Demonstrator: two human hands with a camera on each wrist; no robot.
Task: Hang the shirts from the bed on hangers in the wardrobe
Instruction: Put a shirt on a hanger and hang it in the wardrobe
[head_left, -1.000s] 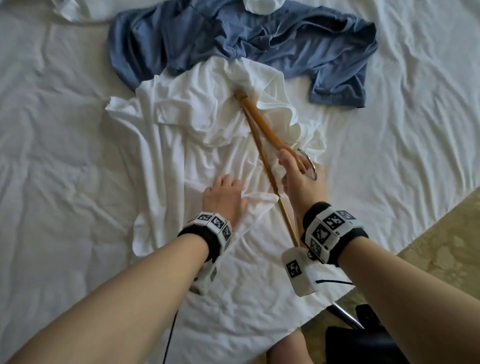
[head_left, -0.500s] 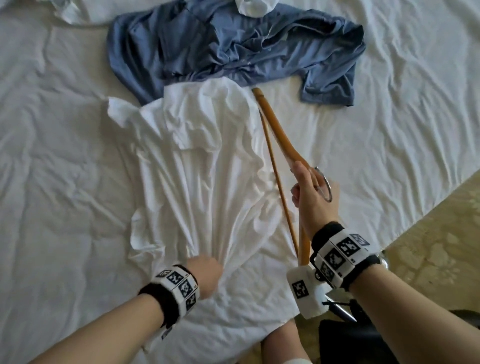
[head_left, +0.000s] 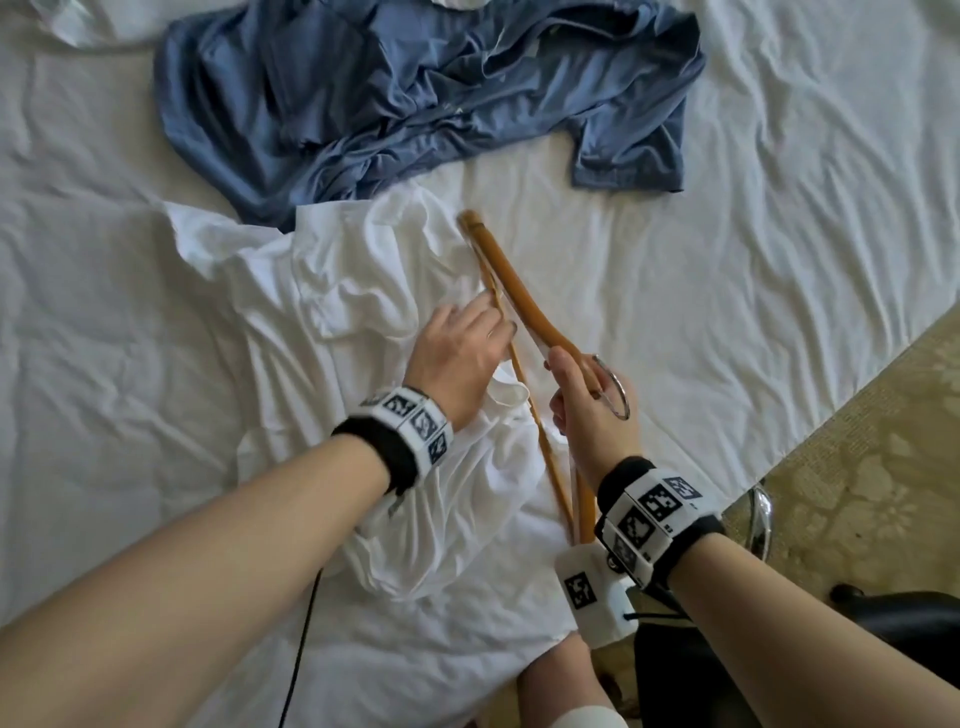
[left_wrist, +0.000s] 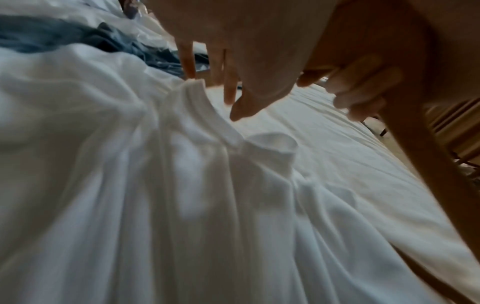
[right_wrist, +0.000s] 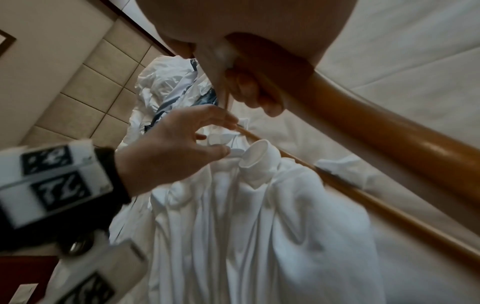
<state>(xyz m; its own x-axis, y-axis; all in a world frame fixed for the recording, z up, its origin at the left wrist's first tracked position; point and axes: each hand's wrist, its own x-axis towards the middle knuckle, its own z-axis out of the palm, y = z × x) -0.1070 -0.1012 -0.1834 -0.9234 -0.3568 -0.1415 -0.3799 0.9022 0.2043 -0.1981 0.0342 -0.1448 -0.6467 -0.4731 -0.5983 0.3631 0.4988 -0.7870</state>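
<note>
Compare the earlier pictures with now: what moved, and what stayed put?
The left hand let go of the white shirt's hem and moved up to its collar beside the wooden hanger. The right hand keeps its grip on the hanger; the blue shirt stays put.

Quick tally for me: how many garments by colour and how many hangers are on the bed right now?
White cotton shirt: 1
Blue crumpled shirt: 1
Wooden hanger with metal hook: 1, held by the right hand
Total: 3
White fabric at the top edge is cut off; not counted.
</note>
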